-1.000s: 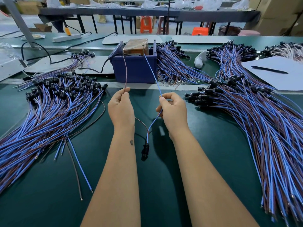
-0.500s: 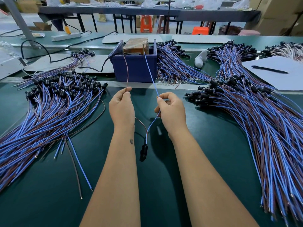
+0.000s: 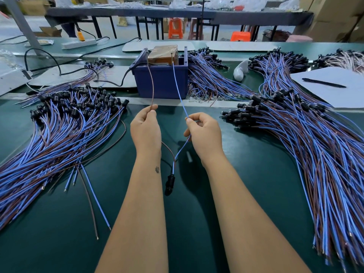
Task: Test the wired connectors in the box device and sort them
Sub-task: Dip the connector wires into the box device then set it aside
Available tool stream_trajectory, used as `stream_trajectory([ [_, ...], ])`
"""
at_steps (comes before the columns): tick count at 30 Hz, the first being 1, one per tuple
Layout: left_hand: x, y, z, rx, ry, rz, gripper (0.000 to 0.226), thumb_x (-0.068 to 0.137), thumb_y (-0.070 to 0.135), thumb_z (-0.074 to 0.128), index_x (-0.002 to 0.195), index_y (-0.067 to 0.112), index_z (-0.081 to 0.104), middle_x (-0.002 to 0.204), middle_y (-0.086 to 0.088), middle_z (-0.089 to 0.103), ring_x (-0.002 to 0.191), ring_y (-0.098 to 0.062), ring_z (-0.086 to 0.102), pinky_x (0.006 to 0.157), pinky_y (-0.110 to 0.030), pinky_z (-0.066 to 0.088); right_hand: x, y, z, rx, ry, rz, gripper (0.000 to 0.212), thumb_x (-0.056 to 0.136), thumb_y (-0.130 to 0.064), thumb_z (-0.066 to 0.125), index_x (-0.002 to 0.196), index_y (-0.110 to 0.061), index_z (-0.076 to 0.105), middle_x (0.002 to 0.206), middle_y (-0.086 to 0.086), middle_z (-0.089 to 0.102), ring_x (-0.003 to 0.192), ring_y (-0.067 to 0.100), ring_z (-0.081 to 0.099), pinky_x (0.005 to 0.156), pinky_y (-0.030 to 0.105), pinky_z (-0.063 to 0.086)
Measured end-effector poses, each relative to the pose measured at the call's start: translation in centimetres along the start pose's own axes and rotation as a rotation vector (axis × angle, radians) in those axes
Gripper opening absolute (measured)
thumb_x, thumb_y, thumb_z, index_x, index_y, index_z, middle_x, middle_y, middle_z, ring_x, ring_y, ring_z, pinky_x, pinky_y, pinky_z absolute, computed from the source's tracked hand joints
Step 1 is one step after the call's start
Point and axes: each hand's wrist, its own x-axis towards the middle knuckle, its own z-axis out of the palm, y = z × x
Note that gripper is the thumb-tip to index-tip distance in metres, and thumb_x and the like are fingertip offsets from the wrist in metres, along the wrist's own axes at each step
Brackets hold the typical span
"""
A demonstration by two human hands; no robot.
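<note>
My left hand (image 3: 145, 129) pinches a brown wire (image 3: 151, 83) and my right hand (image 3: 204, 133) pinches a blue wire (image 3: 178, 87). Both wires run up into the dark blue box device (image 3: 161, 79), which has a brown block on top. Below my hands the two wires join at a black connector (image 3: 170, 183) hanging between my forearms just above the green mat. A big pile of blue and brown wired connectors (image 3: 65, 125) lies on the left, and another pile (image 3: 307, 138) spreads on the right.
More wired connectors (image 3: 208, 75) lie behind the box. A white sheet with a black pen (image 3: 323, 83) sits at the right rear. A white power strip (image 3: 78, 44), black cables and a white bottle-like object (image 3: 241, 70) are at the back. Two loose wires (image 3: 92, 201) lie near my left arm.
Both hands have risen slightly toward the box with the wires, and the hanging connector has lifted a little with them.
</note>
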Motion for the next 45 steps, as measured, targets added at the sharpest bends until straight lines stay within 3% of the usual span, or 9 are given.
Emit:
stream_trajectory([
  [10,0.1,-0.1,0.0,-0.001,0.001,0.000,0.026,0.094,0.010,0.047,0.097,0.019,0.071,0.051,0.012,0.034,0.041,-0.005,0.026,0.039,-0.016,0.027,0.1,0.2,0.2,-0.031,-0.007,0.001,0.014,0.093,-0.016,0.056,0.080,-0.021,0.062,0.045,-0.012,0.057,0.048,-0.001,0.054,0.060,0.024,0.045],
  [20,0.1,-0.2,-0.1,0.002,-0.010,0.005,0.026,0.093,0.011,0.047,0.096,0.023,0.071,0.047,0.015,0.036,0.042,-0.004,0.028,0.040,-0.016,0.028,0.0,0.1,0.1,-0.049,-0.003,0.007,0.015,0.092,-0.014,0.055,0.080,-0.018,0.064,0.054,-0.008,0.057,0.046,-0.002,0.055,0.056,0.023,0.044],
  [26,0.1,-0.2,-0.2,-0.006,-0.024,0.002,0.025,0.094,0.011,0.049,0.098,0.020,0.071,0.051,0.013,0.037,0.043,-0.005,0.029,0.041,-0.016,0.028,-0.1,0.1,0.0,-0.037,-0.003,0.015,0.014,0.092,-0.016,0.056,0.081,-0.019,0.064,0.050,-0.008,0.056,0.049,0.000,0.054,0.062,0.029,0.050],
  [31,-0.1,-0.1,-0.1,0.125,-0.208,-0.014,0.021,0.092,0.019,0.059,0.100,0.027,0.076,0.053,0.017,0.060,0.053,-0.005,0.036,0.058,-0.019,0.053,-0.5,-0.5,0.1,0.028,0.010,-0.045,0.012,0.092,-0.014,0.058,0.081,-0.015,0.064,0.057,-0.005,0.058,0.056,0.010,0.054,0.062,0.037,0.050],
  [32,-0.2,-0.1,0.0,0.140,-0.255,-0.013,0.020,0.091,0.020,0.061,0.100,0.027,0.077,0.078,0.009,0.072,0.074,-0.002,0.025,0.071,-0.025,0.057,-0.6,-0.6,0.2,0.025,-0.004,-0.060,0.012,0.091,-0.013,0.059,0.080,-0.014,0.064,0.060,-0.002,0.058,0.060,0.015,0.054,0.064,0.039,0.050],
  [33,-0.3,0.0,0.1,0.149,-0.298,-0.018,0.019,0.091,0.021,0.061,0.099,0.026,0.078,0.100,0.007,0.059,0.087,-0.008,0.070,0.076,-0.028,0.057,-0.6,-0.7,0.2,0.017,-0.024,-0.074,0.012,0.090,-0.012,0.060,0.080,-0.013,0.065,0.063,0.001,0.059,0.063,0.019,0.054,0.066,0.041,0.051],
  [34,-0.4,0.0,0.2,0.148,-0.334,-0.030,0.019,0.091,0.022,0.061,0.099,0.026,0.079,0.079,0.000,0.075,0.071,-0.006,0.060,0.073,-0.027,0.056,-0.7,-0.8,0.3,0.009,-0.044,-0.084,0.011,0.090,-0.011,0.060,0.081,-0.012,0.066,0.065,0.004,0.059,0.065,0.021,0.054,0.068,0.043,0.051],
  [39,-0.3,0.2,0.3,-0.001,-0.425,-0.060,0.022,0.096,0.020,0.056,0.090,0.019,0.077,0.053,0.010,0.036,0.045,-0.005,0.029,0.040,-0.016,0.025,-0.9,-0.9,0.1,0.021,-0.110,-0.098,0.008,0.090,-0.009,0.061,0.085,-0.009,0.068,0.069,0.019,0.061,0.063,0.020,0.050,0.064,0.039,0.048],
  [45,-0.3,0.8,0.3,-0.362,-0.308,-0.184,0.017,0.098,0.011,0.054,0.085,0.011,0.065,0.052,0.006,0.052,0.045,-0.005,0.049,0.042,-0.015,0.040,-0.5,-0.9,-0.4,0.273,-0.271,0.084,0.024,0.102,-0.007,0.041,0.100,-0.008,0.065,0.063,0.007,0.062,0.052,0.015,0.060,0.057,0.029,0.053],
])
